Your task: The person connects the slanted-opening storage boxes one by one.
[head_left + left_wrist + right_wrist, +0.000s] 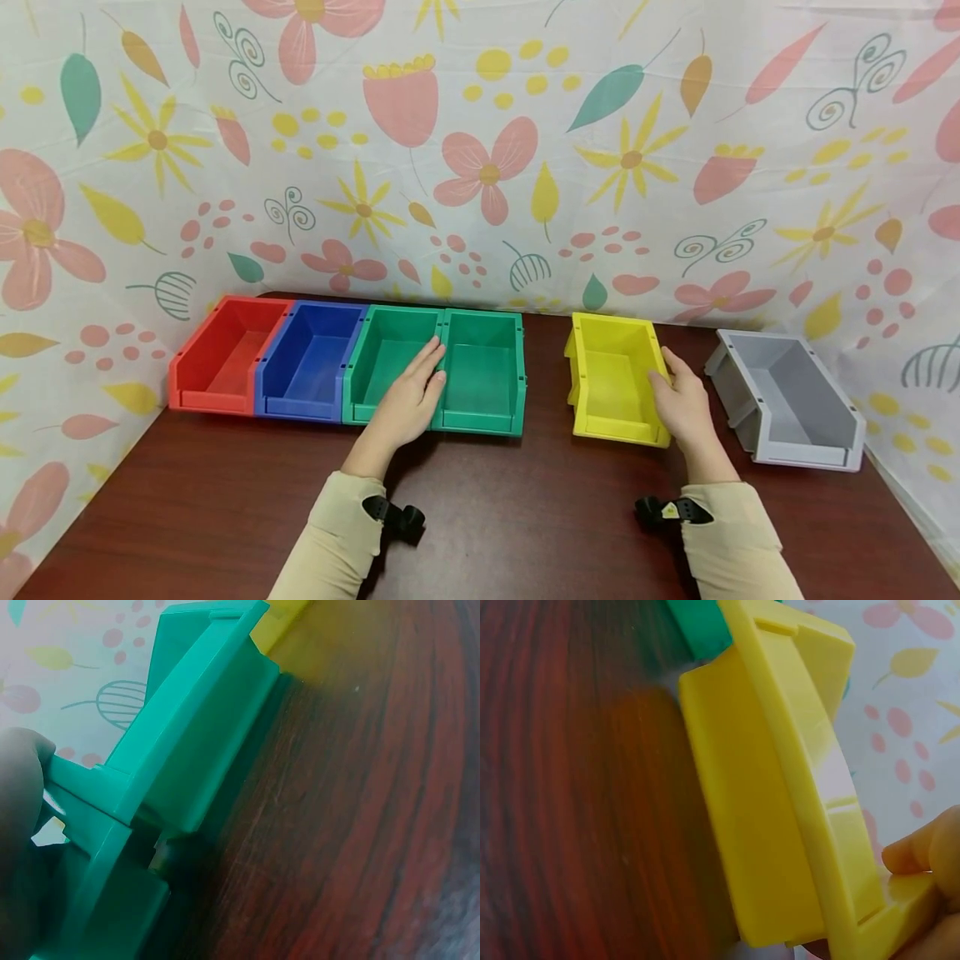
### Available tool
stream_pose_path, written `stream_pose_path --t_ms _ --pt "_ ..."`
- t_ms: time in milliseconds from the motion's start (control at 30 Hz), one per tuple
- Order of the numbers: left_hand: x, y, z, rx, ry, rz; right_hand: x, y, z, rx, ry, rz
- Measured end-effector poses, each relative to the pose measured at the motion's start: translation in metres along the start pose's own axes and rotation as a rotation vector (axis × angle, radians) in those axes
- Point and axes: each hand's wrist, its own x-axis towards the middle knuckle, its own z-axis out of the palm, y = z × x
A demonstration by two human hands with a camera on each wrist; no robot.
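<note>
Two green bins (pixel 480 367) stand side by side on the table. My left hand (pixel 408 404) lies over the left green bin, its fingers fairly straight against the wall between the pair. A green bin's front (pixel 187 705) shows close up in the left wrist view, with part of that hand at the left edge. A yellow bin (pixel 611 375) stands apart to the right. My right hand (pixel 684 404) grips its right wall, thumb on the inner side and fingers outside. In the right wrist view the thumb (pixel 911 851) shows by the yellow wall (pixel 855 862).
Left of the green bins, a blue bin (pixel 311 358) and a red bin (pixel 232 354) adjoin in the same row. A grey bin (pixel 795 400) stands angled at the far right. Behind the brown table (pixel 525 517) hangs a flowered cloth (pixel 487 250).
</note>
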Motion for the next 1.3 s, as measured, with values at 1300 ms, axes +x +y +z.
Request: stream_pose_path --t_ms 1300 --pt "-0.001 0.001 0.002 -0.003 0.004 -0.036 -0.013 -0.054 0.029 0.143 -0.033 -0.060"
